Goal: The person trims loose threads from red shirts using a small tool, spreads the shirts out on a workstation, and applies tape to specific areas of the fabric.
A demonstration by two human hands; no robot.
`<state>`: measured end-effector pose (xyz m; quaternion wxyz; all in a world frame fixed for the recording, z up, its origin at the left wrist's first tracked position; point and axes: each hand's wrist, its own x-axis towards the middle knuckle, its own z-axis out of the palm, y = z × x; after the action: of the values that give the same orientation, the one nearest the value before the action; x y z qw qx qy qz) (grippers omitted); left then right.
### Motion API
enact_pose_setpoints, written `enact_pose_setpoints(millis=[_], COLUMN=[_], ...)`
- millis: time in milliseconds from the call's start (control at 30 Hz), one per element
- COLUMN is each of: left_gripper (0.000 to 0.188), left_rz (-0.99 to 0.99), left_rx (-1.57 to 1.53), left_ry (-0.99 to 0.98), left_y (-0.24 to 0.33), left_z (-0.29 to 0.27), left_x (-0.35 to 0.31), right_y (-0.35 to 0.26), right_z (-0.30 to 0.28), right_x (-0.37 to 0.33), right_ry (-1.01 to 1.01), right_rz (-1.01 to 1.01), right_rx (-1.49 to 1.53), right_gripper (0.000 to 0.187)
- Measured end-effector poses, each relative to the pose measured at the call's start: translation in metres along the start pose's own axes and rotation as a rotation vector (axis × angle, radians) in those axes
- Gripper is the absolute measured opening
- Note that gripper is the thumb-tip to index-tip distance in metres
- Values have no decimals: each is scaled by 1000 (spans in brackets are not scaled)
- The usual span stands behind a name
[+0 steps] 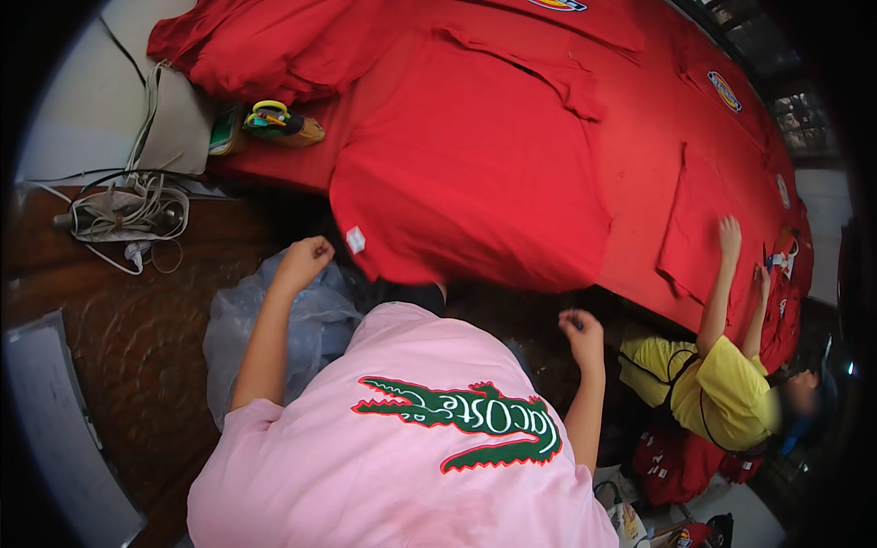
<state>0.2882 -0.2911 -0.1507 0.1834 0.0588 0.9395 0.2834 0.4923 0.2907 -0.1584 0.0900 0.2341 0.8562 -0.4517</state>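
Note:
A red T-shirt (475, 164) lies spread on the red-covered table in front of me, its near edge hanging over the table's side. A small white label (355, 240) shows at its near left corner. Just left of that corner is my left hand (306, 262), fingers curled closed, apart from the cloth, with nothing visible in them. My right hand (583, 336) is closed beyond the shirt's near right corner. A small dark thing shows between its fingers, too small to name.
Piled red cloth (274, 46) lies at the far left, near yellow-handled scissors (268, 116) in a holder. Cables (137, 215) are bundled at the left. A clear plastic bag (237, 315) sits by my left arm. At right, a person in yellow (726, 393) reaches over more red shirts (694, 233).

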Motion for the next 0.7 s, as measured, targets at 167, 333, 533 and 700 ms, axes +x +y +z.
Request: enact_pose_setpoints(millis=[167,333,533,700], left_gripper=[18,34,34,23], left_rz=[107,274,33,91], left_rx=[-32,158,147,16], left_ry=[238,465,455,394], left_y=[87,103,111,92], left_z=[1,2,-7,-26], left_x=[76,161,203,208], right_y=[-59,-97,-93,-108], right_z=[-25,-32,-30,-55], right_x=[106,179,194,140], right_ry=[390,479,382,350], right_rz=[-187,-31,-42,125], right_rx=[-255,-386,-170,654], right_gripper=[29,31,28,23])
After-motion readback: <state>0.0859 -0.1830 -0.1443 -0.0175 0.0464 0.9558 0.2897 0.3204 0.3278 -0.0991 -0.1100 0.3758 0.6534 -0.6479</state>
